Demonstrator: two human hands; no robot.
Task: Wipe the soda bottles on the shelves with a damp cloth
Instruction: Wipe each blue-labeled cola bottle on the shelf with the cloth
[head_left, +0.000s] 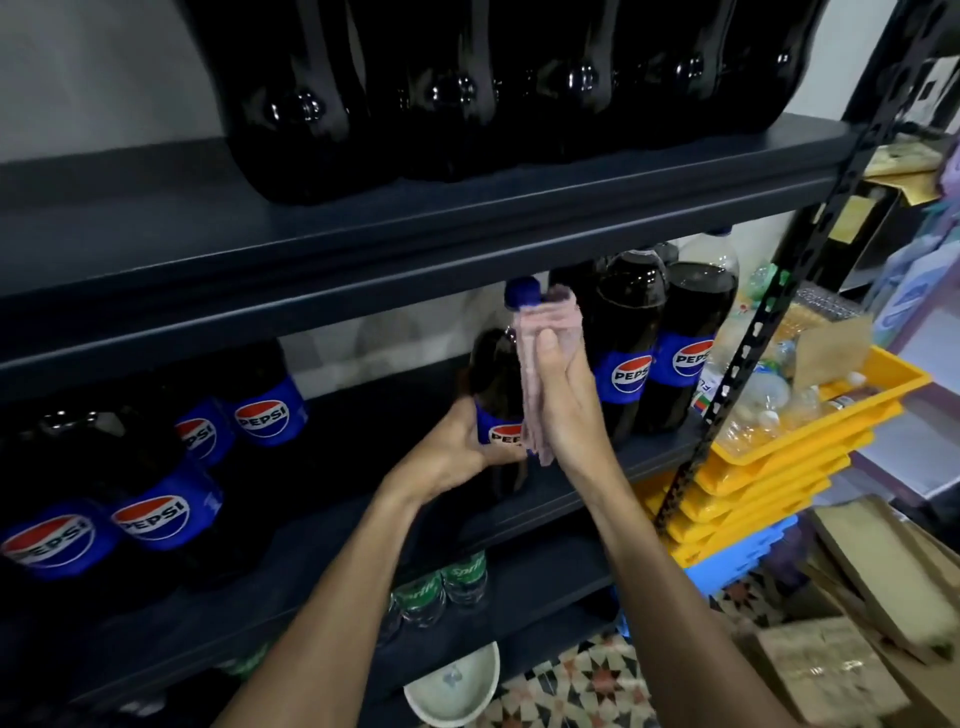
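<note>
- The left hand (457, 447), just below the centre of the frame, has its fingers curled round the bottle (493, 379) at its blue label, clamping it.
- The bottle is dark and leans a little to the left, its blue cap (522, 293) up near the underside of the upper shelf (415, 228); its base is hidden behind the hands.
- The right hand (566, 400) grips a pink cloth (540, 353), thumb on the near side and fingers behind it, pressing the cloth against the right side of the bottle from neck to label.
- The cloth hangs folded in a long strip, its top touching the neck just beside the cap.
- Right of centre, two bottles (660, 338) with the same label stand upright on the middle shelf (571, 499).
- At the left, a group of bottles (150, 519) stands on that shelf too.
- Across the top of the frame, large dark bottles (311, 104) sit on the upper shelf.
- Low in the middle, green-labelled bottles (441, 582) stand on a lower shelf, with a white bowl (457, 686) below them.
- At the right, yellow trays (779, 457) are stacked beside the rack.
</note>
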